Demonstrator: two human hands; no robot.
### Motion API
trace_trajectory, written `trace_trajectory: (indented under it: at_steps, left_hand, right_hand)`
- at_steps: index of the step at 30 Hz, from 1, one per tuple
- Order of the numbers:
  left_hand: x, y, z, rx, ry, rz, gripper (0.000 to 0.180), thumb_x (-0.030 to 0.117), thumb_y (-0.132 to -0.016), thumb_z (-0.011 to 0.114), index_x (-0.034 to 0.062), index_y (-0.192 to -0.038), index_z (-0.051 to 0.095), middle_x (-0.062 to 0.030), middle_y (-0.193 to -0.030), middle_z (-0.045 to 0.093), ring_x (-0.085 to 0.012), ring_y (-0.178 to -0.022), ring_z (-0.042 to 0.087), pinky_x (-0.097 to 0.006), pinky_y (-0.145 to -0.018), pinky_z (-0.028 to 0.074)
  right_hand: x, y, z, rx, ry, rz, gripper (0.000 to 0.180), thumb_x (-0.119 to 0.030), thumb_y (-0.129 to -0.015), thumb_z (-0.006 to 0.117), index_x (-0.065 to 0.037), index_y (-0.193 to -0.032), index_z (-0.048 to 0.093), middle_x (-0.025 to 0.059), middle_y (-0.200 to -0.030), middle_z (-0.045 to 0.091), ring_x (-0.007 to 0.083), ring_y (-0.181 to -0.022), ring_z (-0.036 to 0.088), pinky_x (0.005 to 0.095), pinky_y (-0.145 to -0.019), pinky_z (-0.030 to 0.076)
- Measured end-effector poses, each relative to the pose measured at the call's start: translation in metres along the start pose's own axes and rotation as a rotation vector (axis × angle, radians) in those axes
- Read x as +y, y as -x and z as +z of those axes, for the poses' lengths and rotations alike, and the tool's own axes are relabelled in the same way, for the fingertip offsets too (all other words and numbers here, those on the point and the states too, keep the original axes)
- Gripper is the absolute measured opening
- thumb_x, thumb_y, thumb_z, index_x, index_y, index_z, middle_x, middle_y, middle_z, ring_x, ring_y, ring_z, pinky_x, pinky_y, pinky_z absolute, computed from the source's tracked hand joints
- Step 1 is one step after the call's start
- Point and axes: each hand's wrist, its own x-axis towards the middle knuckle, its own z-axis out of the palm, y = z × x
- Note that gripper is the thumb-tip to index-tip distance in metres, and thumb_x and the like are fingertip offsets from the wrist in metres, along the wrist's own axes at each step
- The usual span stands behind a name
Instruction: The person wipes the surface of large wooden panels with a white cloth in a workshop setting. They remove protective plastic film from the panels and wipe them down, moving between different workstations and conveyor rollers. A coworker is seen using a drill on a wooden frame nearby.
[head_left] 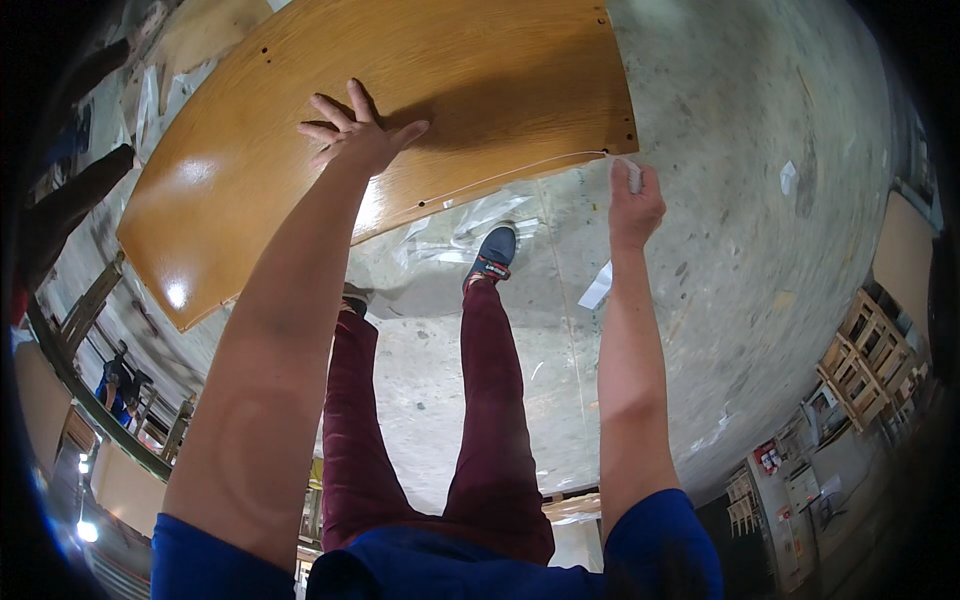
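Varnished wood panel (500,60): lies at 11 to 12 o'clock. Probably stiff, heavy and slick; grasp by opposite edges. Left hand (360,145), 11 o'clock: splayed flat on the panel, grasping nothing. Right hand (637,208), 2 o'clock: clenched around white wad (634,176), beside thin white strand (485,180) along the near edge. Containers: none identifiable.

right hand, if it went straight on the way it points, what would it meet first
Likely the glossy brown wooden board, at its near right corner, unless the right hand is higher; depth is unclear.
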Motion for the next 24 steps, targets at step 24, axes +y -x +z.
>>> trace_trajectory:
  at_steps: [24]
  left_hand:
    - [0.002,0.0,-0.005,-0.045,-0.038,-0.028,0.115,0.086,-0.065,0.038,0.0199,-0.144,-0.013,-0.0288,-0.144,-0.018,-0.0567,-0.13,-0.008,-0.065,-0.093,0.035]
  right_hand:
    - [0.005,-0.05,-0.01,-0.001,0.063,-0.099,0.024,-0.032,-0.077,0.068,-0.009,-0.082,0.064,0.0115,-0.078,0.067,0.0312,-0.072,0.064,0.0381,-0.064,0.049]
